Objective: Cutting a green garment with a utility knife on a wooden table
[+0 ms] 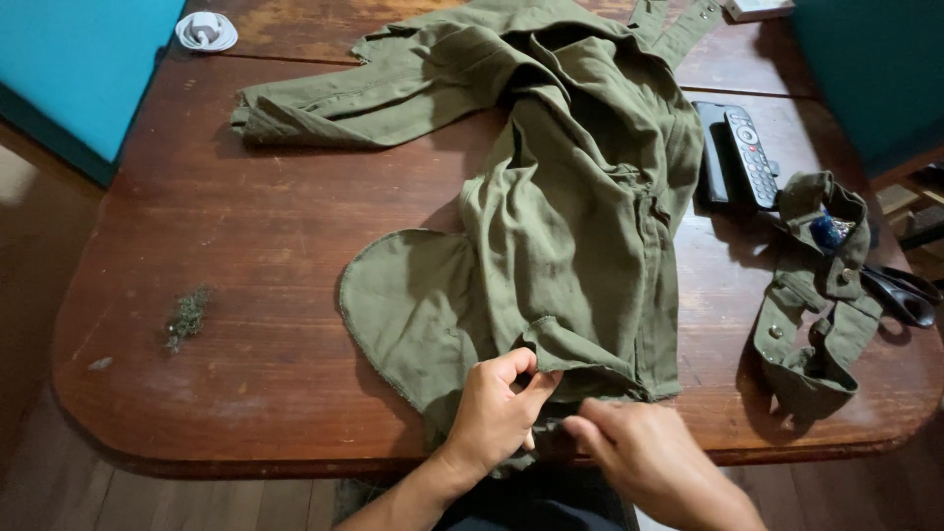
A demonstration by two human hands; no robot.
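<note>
Head view shows an olive green shirt (570,197) spread across a worn wooden table (246,226), its hem at the near edge. At that hem the left hand (497,413) pinches a fold of cloth between thumb and fingers; the right hand (644,457) is curled close beside it, apparently gripping the same edge, though the fingertips are hidden. Work looks to be at the hem, likely on a seam. To the right lie two remote controls (737,152), a detached green cloth piece (816,295) and black scissors (905,293).
</note>
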